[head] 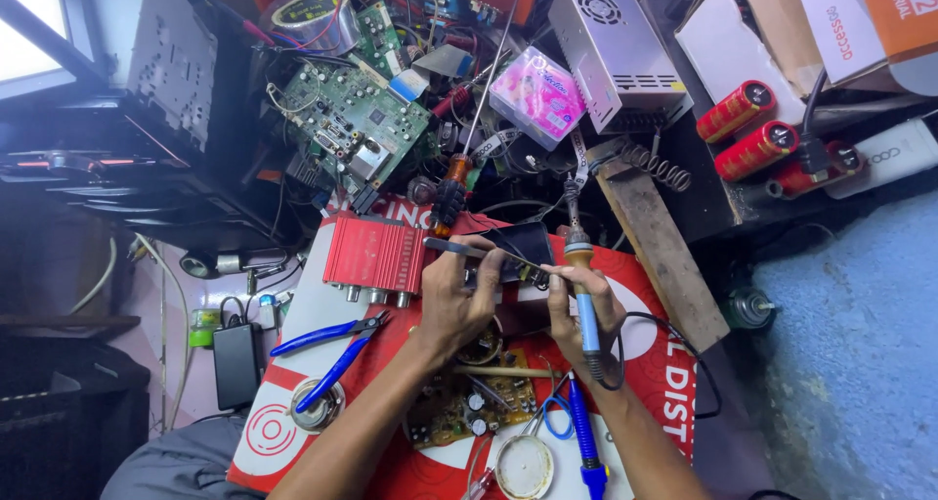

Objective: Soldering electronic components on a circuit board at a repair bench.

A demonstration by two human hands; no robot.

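**Hot iron held over a crowded desk**

Because the soldering iron (582,295) is gripped in the right hand (582,314) with its cord looping beside the wrist, a snag on that cord is judged the likeliest cause of a slip, and a slip would carry the hot tip into the left hand (457,300), which lies just beside it. The left hand is closed around a thin metal tool, probably tweezers (469,251) (the view is too cluttered at that spot for the tool to be told for certain), whose point is held against a small dark part (523,256) between the two hands. The iron's tip is aimed at the same part, so both tools meet there, above the fingers and just in front of the red amplifier case (376,256).

A second risk is seen below the wrists: a bare circuit board (469,402) lies under the forearms, touching or nearly touching them, and could be dragged or scorched if the iron were lowered carelessly. Blue-handled pliers (332,348) lie well to the left of the left hand, and a round tin (525,466) sits near the right forearm, both untouched. The desk (664,363) is covered by a red printed sheet.
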